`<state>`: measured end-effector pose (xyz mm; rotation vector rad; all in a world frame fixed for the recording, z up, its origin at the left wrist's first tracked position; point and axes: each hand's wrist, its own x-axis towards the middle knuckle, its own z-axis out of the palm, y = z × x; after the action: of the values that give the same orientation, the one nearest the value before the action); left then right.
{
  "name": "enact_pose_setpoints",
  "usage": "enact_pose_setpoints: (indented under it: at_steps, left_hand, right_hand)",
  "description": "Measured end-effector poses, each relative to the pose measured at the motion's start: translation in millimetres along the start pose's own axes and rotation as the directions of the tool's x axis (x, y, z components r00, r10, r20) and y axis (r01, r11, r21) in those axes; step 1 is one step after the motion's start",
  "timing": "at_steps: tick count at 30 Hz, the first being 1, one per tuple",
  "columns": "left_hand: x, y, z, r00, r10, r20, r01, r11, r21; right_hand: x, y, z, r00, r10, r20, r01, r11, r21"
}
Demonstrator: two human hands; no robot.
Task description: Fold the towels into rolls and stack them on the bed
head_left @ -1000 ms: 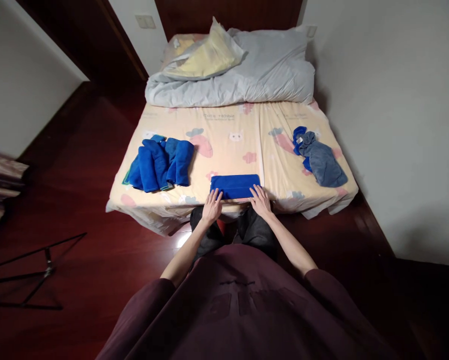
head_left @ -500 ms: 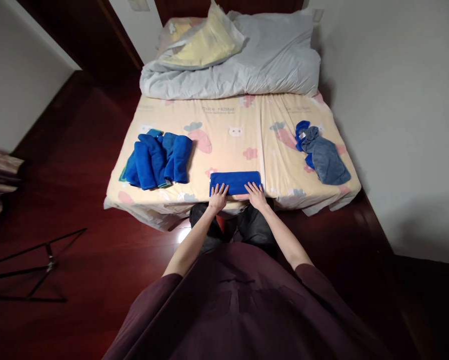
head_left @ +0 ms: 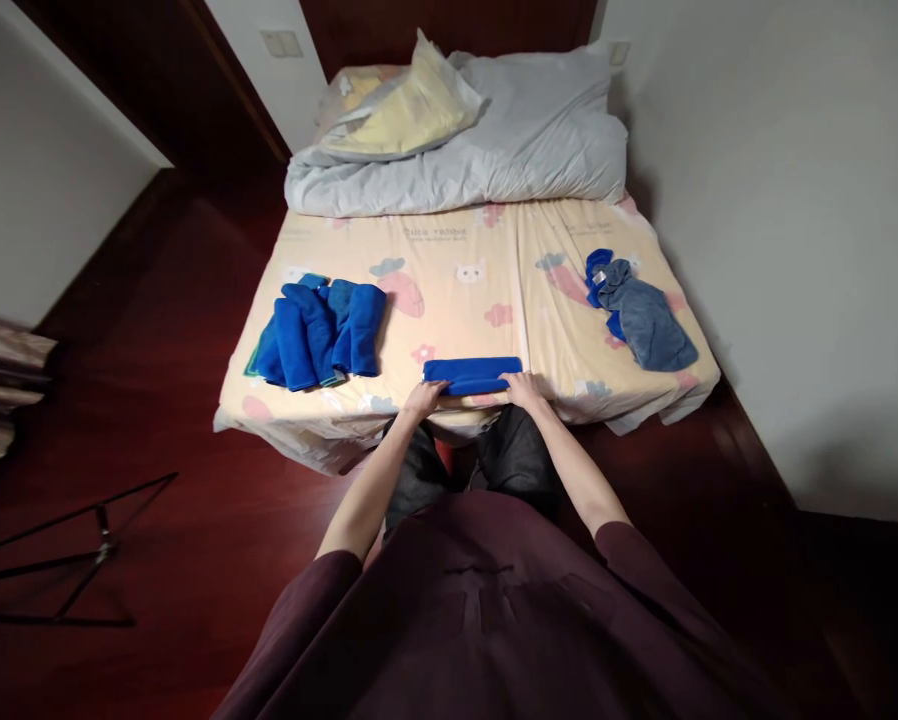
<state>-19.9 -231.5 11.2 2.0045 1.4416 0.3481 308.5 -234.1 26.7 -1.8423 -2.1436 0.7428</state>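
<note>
A blue towel (head_left: 473,372), folded into a narrow strip, lies at the front edge of the bed (head_left: 456,300). Its near edge is lifted and curled over a little. My left hand (head_left: 425,396) grips the near left corner, with the fingers closed on the cloth. At the near right corner my right hand (head_left: 522,388) pinches the same towel. My thumbs and some fingertips are hard to make out. Several rolled blue towels (head_left: 315,335) lie bunched together to the left of my hands.
A crumpled grey towel (head_left: 650,325) lies on the right side of the bed, with a blue cloth (head_left: 597,270) partly under it. A grey quilt (head_left: 539,130) and a yellow pillow (head_left: 411,110) are at the far end. Black tripod legs (head_left: 104,545) stand on the floor at left.
My hands have gone from lying flat on the towel to gripping its near corners. The towel's near edge is now curled up. The view has tilted slightly upward.
</note>
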Motion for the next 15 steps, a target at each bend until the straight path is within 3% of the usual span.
enact_pose_setpoints:
  at_steps: [3,7,15]
  left_hand:
    - [-9.2,-11.8,-8.4,1.0,-0.027,-0.016,0.026,0.996,-0.081]
    - [-17.9,-23.7,-9.9,0.984,-0.135,-0.116,0.111,0.975,-0.193]
    - [-5.8,-22.8,9.3,0.898,-0.373,-0.234,0.286,0.898,-0.336]
  right_hand:
    - [-4.1,12.6,-11.1,0.999,0.039,-0.007,-0.038,0.994,0.105]
    - [-12.7,26.2,-15.5,0.991,0.108,-0.072,-0.086,0.961,0.265]
    - [-17.7,26.9,7.8,0.93,0.303,-0.205,-0.216,0.907,0.36]
